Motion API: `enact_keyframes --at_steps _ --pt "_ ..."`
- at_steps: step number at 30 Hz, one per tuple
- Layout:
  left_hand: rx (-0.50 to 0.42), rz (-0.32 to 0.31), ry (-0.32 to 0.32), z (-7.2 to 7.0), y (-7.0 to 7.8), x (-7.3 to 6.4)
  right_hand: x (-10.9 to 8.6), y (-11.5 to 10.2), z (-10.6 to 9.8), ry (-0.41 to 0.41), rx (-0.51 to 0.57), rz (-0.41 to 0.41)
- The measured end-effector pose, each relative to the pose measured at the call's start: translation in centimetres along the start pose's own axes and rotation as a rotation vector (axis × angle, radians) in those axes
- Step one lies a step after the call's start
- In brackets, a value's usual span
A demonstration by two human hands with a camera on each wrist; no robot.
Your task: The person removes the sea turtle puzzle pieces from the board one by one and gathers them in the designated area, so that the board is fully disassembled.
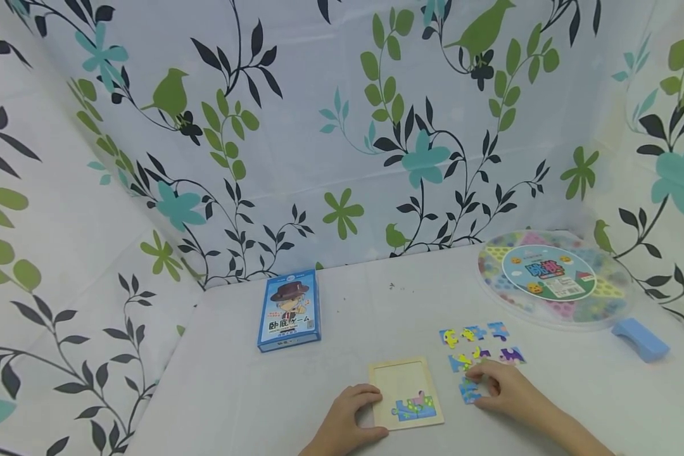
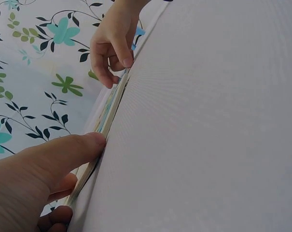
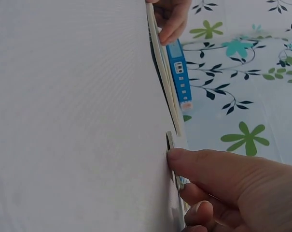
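Observation:
A pale wooden puzzle frame (image 1: 399, 380) lies near the table's front, with several joined pieces (image 1: 415, 407) in its lower right part. My left hand (image 1: 348, 421) holds the frame by its left side, thumb at the lower corner and fingers higher up. In the left wrist view the thumb (image 2: 90, 142) rests on the frame's edge. Right of the frame my right hand (image 1: 507, 386) pinches a blue puzzle piece (image 1: 469, 391) at the tabletop, its fingers partly covering it. Thumb and fingers meet at a thin piece edge (image 3: 170, 140) in the right wrist view. More loose pieces (image 1: 512, 354) lie just beyond this hand.
A blue card-game box (image 1: 289, 310) lies at the back left of the white table (image 1: 222, 380). At the back right are a round clear case (image 1: 610, 291) with a printed label and a light blue block (image 1: 641, 340). Patterned cloth (image 1: 296, 126) hangs behind.

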State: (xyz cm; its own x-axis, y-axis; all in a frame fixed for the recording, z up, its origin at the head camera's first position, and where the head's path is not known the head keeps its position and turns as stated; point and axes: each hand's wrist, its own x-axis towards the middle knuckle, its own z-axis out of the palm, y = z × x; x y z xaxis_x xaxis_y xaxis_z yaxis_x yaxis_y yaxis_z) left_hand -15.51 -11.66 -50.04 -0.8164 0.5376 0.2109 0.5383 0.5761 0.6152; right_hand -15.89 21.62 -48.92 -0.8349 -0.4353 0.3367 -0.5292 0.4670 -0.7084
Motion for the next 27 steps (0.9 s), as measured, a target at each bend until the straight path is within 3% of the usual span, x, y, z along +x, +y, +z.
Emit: enact_keyframes --at_steps 14,20,27 --pt "-0.004 -0.004 0.003 -0.1 0.1 -0.1 0.1 0.0 -0.1 -0.006 -0.033 -0.033" --pt "-0.014 0.001 0.012 0.0 0.1 0.0 0.6 -0.4 -0.2 0.046 -0.043 -0.027" --pt "-0.010 -0.008 0.001 -0.2 0.3 0.0 2.2 -1.9 -0.2 0.078 -0.002 -0.099"
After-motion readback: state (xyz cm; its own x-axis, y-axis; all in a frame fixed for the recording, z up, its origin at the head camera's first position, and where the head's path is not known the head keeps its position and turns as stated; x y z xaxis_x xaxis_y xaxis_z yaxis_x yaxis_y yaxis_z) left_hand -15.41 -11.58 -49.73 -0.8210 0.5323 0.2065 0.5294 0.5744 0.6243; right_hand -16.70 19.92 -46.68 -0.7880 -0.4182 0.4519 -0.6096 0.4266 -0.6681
